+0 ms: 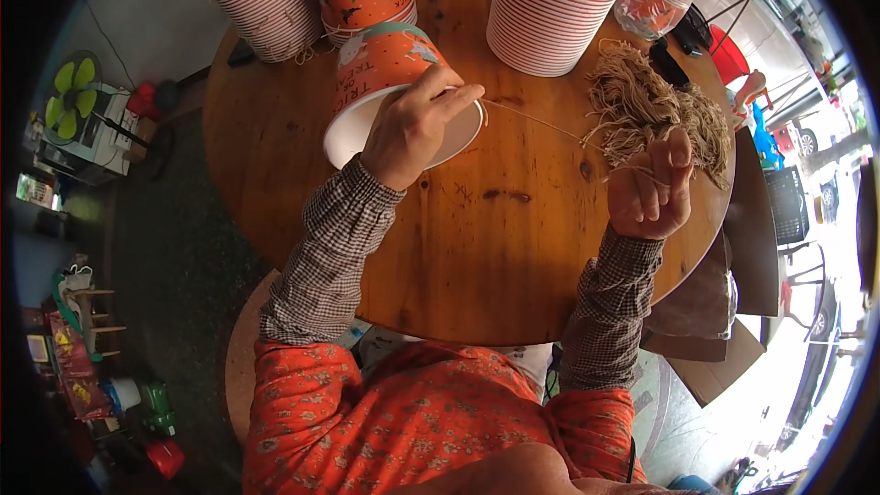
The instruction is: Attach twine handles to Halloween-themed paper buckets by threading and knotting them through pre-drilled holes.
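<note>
On the table's point(477, 252) far left, the left hand point(411, 125) grips the tipped bucket point(374, 75) at its rim; the right hand's point(649, 191) fingers curl around the string point(533, 116). The bucket looks light, stiff but crushable, best held by that rim.

Orange-and-teal bucket point(374, 71), beige string point(649, 99), checked sleeves point(332, 247), red floral shirt point(449, 399)

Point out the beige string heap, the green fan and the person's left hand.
Beige string heap point(658, 108): head view, middle of the tangled strands.
Green fan point(72, 95): head view, centre of the blades.
Left hand point(414, 124): head view, back of the hand.
</note>
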`<state>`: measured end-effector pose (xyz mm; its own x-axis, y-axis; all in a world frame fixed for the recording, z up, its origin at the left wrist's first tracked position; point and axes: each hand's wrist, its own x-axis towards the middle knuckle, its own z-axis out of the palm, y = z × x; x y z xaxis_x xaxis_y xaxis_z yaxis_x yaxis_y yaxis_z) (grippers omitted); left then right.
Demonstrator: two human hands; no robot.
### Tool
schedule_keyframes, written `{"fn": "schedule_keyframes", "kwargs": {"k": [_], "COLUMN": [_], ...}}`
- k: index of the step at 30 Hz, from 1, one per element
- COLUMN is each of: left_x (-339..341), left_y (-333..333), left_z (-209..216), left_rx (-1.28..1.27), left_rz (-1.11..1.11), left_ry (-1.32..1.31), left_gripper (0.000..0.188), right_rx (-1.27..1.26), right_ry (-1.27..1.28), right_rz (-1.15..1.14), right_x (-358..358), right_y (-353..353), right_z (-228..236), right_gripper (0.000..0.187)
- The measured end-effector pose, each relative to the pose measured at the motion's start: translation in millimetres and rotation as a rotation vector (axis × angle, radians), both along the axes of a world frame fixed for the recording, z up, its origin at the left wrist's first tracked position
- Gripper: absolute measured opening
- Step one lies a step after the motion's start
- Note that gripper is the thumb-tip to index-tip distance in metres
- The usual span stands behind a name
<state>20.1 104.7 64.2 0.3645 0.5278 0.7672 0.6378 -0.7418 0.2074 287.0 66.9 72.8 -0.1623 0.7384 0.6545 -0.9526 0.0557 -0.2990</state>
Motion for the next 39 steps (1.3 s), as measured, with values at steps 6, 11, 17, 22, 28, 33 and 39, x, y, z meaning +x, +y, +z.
{"fn": "schedule_keyframes", "kwargs": {"k": [6, 11, 17, 22, 28, 33, 39], "left_x": [-4.5, -26.3, -49.7, -41.1, 24.6, 45.3, 43.8], "left_y": [13.3, 29.3, 22.2, 27.3, -38.2, -56.8, -50.7], "left_z": [7.7, 25.5, 48.1, 32.0, 42.1, 32.4, 21.1], "left_rx": [0.017, 0.125, -0.392, -0.199, -0.050, -0.295, -0.961], "left_rz": [0.071, 0.231, 0.040, 0.100, -0.136, -0.306, -0.798], "left_ry": [-0.055, -0.202, -0.729, -0.486, -0.371, -0.369, -0.681], "left_gripper": [0.037, 0.026, 0.018, 0.031, 0.022, 0.024, 0.032], "right_rx": [0.109, -0.063, 0.028, -0.030, -0.052, -0.026, -0.115], "right_ry": [-0.289, -0.101, -0.073, -0.281, -0.406, -0.373, -0.343], "right_rz": [-0.068, -0.049, 0.078, -0.008, -0.006, 0.004, 0.007], "right_x": [2.7, 16.1, 9.9, -20.8, -37.2, -48.5, -49.2], "right_y": [0.1, 5.7, 8.8, 4.1, -2.5, -5.4, -7.1], "right_z": [2.8, -8.3, -11.1, -20.5, -19.1, -16.9, -15.9], "right_gripper": [0.015, 0.011, 0.007, 0.005, 0.006, 0.006, 0.007]}}
